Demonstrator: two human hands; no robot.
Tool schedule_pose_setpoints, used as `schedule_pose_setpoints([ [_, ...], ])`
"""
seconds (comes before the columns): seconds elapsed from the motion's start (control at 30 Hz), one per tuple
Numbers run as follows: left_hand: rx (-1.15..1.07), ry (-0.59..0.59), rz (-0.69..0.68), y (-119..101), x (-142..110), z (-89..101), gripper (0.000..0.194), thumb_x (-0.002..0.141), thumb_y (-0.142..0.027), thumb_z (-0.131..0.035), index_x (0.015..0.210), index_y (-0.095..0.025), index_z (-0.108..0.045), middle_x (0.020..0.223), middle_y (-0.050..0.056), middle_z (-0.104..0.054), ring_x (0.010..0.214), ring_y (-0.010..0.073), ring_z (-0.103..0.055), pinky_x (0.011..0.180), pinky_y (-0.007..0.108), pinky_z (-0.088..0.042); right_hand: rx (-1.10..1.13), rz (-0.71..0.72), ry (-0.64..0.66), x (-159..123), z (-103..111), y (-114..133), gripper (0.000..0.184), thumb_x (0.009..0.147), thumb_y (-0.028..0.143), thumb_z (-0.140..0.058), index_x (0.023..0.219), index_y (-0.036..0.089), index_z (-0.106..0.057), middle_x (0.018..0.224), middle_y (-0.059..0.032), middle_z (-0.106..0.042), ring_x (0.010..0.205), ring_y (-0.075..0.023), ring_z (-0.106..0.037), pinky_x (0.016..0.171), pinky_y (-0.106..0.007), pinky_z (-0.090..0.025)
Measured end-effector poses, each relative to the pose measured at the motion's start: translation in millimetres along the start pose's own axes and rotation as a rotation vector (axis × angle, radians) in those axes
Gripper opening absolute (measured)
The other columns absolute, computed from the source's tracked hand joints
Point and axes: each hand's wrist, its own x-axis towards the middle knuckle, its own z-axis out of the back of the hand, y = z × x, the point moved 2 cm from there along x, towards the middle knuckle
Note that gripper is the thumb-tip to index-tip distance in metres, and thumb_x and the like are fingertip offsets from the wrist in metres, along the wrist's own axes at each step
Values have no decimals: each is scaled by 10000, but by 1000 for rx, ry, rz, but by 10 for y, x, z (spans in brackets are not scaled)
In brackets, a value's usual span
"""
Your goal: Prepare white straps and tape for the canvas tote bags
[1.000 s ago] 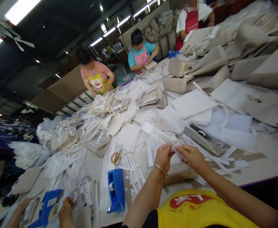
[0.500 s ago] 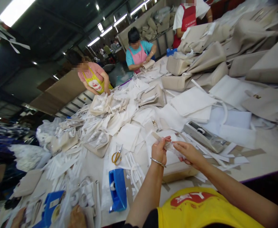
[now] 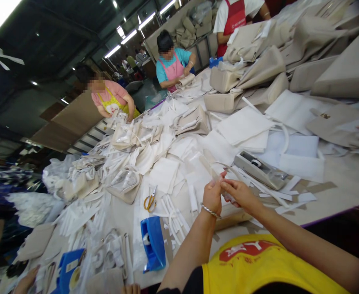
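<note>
My left hand (image 3: 212, 197), with a silver bracelet at the wrist, is closed round a long pale strap (image 3: 209, 168) wrapped in clear film, which sticks up and to the left above the table. My right hand (image 3: 238, 192) pinches the lower part of the same strap right beside the left hand. A beige bag (image 3: 232, 213) lies on the table just under both hands. A grey tape dispenser (image 3: 259, 169) sits a little beyond my right hand.
A blue tape dispenser (image 3: 153, 243) and yellow-handled scissors (image 3: 149, 201) lie to the left. White foam sheets (image 3: 242, 126) and beige bags (image 3: 261, 71) are heaped over the long table. Three people in aprons work at the far side. Another person's hand (image 3: 28, 280) shows at the lower left.
Both hands have drawn closer together on the strap, and its free end has swung upward. The view has drifted, so everything sits a little higher in the picture.
</note>
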Motion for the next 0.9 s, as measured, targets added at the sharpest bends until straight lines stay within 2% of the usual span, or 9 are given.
schedule_pose_setpoints([
  [0.1,-98,77,6,-109,35,59,409,712,-409,-511,970,-100,-580,912,107,-589,707,151,-539,542,248,-420,4,13,24,-18,15,3,406,726,532,-425,731,138,-521,443,36,-446,311,-37,-322,278,-144,-211],
  [0.17,-166,13,-70,-247,101,137,386,724,-418,-494,926,-104,-595,987,112,-579,885,184,-528,742,287,-421,-46,33,30,-33,25,3,407,730,531,-419,682,138,-513,442,36,-450,304,-35,-318,277,-146,-222],
  [0.23,-176,-100,-166,-366,174,213,352,724,-418,-495,848,-109,-610,954,101,-597,913,184,-526,833,310,-383,-109,20,44,-44,29,-8,407,722,534,-427,656,141,-507,434,37,-449,300,-36,-316,272,-145,-228],
  [0.37,-73,-133,-246,-330,233,209,296,720,-380,-510,699,-102,-609,823,88,-628,809,168,-559,813,319,-397,-181,13,73,-43,18,-9,395,716,537,-431,754,155,-524,432,39,-463,304,-54,-356,267,-146,-251],
  [0.47,3,-62,-115,-84,170,115,325,726,-402,-482,766,-106,-611,824,87,-619,659,154,-561,625,302,-447,-202,34,45,-26,29,3,440,713,539,-435,957,179,-501,428,46,-470,319,-83,-398,265,-158,-279],
  [0.57,57,-40,-15,62,81,78,372,711,-420,-491,902,-116,-591,841,87,-602,536,134,-523,462,272,-412,-246,27,13,-18,58,-18,425,712,549,-425,829,159,-544,410,39,-457,298,-72,-370,266,-164,-272],
  [0.73,71,104,33,-122,86,150,433,710,-446,-487,931,-88,-589,896,119,-601,734,178,-551,607,277,-426,-225,76,27,5,56,-5,413,730,534,-398,649,149,-526,425,33,-454,298,-55,-349,277,-166,-254],
  [0.8,153,49,-32,-221,156,194,411,718,-455,-469,814,-85,-622,866,116,-618,769,179,-550,660,277,-414,-230,69,73,42,29,31,403,732,528,-397,670,150,-520,433,34,-459,299,-60,-353,279,-172,-257],
  [0.9,300,-137,-151,-380,300,253,394,731,-446,-441,660,-108,-630,716,86,-639,656,161,-557,622,278,-410,-228,128,190,124,2,105,345,737,484,-417,700,151,-499,507,22,-502,375,-75,-426,351,-185,-329],
])
